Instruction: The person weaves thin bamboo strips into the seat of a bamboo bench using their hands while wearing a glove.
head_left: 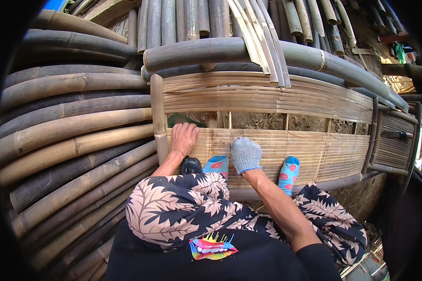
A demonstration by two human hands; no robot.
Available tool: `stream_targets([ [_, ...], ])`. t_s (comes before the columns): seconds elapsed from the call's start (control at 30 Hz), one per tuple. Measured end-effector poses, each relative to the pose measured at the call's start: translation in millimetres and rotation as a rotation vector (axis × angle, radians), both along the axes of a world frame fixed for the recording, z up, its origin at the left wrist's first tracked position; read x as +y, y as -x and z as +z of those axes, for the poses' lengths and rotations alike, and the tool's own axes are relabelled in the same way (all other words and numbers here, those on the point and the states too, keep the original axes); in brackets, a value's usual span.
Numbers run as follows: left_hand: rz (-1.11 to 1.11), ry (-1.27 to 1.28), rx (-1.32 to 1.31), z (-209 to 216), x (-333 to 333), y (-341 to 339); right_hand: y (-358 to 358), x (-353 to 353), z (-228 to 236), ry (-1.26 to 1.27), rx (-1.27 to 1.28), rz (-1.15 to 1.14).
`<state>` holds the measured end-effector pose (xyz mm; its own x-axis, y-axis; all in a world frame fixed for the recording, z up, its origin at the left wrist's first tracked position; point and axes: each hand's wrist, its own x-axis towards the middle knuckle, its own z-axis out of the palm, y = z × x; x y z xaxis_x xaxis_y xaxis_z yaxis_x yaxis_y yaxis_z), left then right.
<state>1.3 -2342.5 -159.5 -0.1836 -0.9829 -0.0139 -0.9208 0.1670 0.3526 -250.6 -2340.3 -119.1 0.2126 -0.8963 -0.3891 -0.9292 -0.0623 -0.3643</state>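
My bare left hand lies at the left end of the near bamboo slat panel, its fingers curled over the far edge beside an upright bamboo post. A thin band circles that wrist. On the middle of the panel, my right hand wears a grey knitted glove with a blue cuff. Its fingers look curled in; anything inside them is hidden. Close to my left wrist is a black rounded object resembling a tape measure. My feet in blue patterned socks rest on the slats, either side of my right hand.
Beyond a gap stands a second slat panel, below a thick dark bamboo rail. Split bamboo strips hang over the rail. Bamboo poles are stacked at left, and more lie behind. A slatted bamboo frame adjoins on the right.
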Motion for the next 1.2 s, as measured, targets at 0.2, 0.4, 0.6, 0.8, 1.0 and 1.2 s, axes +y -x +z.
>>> stream_targets([
  [0.2, -0.471, -0.026, 0.309, 37.7, -31.4, 79.0, 7.3, 3.4, 3.1, -1.031, -0.888, -1.022],
  [0.4, 0.048, -0.015, 0.545, 23.8, -35.6, 110.2, 76.3, -79.7, 138.1, -0.803, -0.759, -0.389],
  [0.6, 0.149, -0.515, 0.202, 8.1, -44.6, 75.2, 208.9, -112.2, 96.1, 0.037, 0.023, -0.409],
  [0.8, 0.031, -0.731, 0.218, -15.7, -70.5, 87.1, 76.8, -73.0, -15.4, 0.143, 0.132, 0.041],
  [1.0, -0.042, -0.774, 0.315, -49.2, -78.6, 86.3, 20.0, -86.5, -121.5, -0.236, -0.161, 0.354],
  [1.2, 0.204, -0.558, 0.326, 16.9, -59.9, 79.6, 37.0, -72.5, -23.3, -0.009, -0.356, -0.024],
])
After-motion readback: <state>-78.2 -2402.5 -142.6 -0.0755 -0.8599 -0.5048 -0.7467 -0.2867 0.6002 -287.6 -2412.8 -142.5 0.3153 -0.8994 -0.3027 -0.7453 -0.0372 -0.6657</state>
